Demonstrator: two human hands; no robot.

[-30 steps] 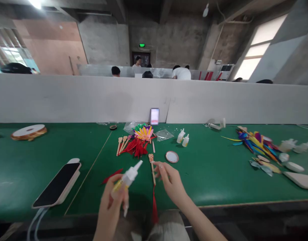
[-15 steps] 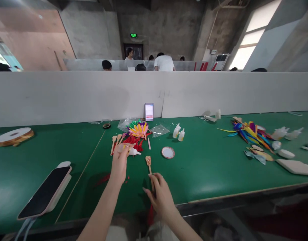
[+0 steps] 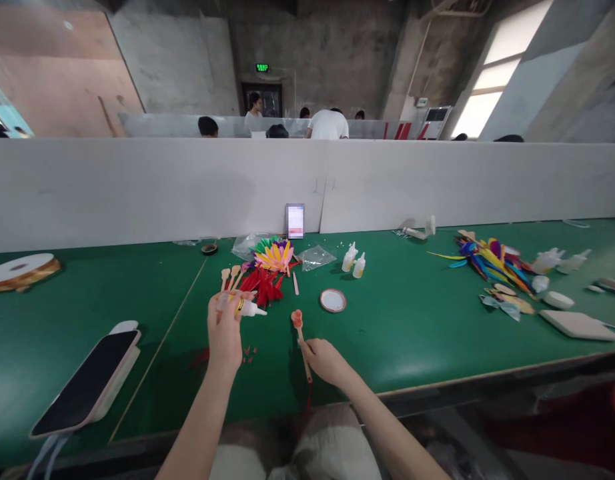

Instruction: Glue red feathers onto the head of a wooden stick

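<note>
My left hand (image 3: 224,333) is wrapped round a small white glue bottle (image 3: 248,308) with a yellow label, its nozzle tipped towards the right. My right hand (image 3: 323,360) grips a wooden stick (image 3: 306,363) with a rounded, reddish-patterned head, just above the table. A thin red strand hangs from the stick's lower end. Beyond my left hand lie red feathers (image 3: 268,285), yellow and pink feathers (image 3: 277,256) and several wooden sticks with shaped heads (image 3: 225,277). Small red scraps (image 3: 249,352) lie between my hands.
A round white lid (image 3: 333,301) and two white bottles (image 3: 358,265) stand beyond my right hand. A phone (image 3: 295,221) leans on the partition (image 3: 162,193). A black-topped device (image 3: 90,381) lies left. Coloured feathers (image 3: 497,261) and a white board (image 3: 580,325) lie right.
My left hand has drawn the glue bottle left, away from the stick. My right hand has shifted its grip on the stick, whose lower end now shows.
</note>
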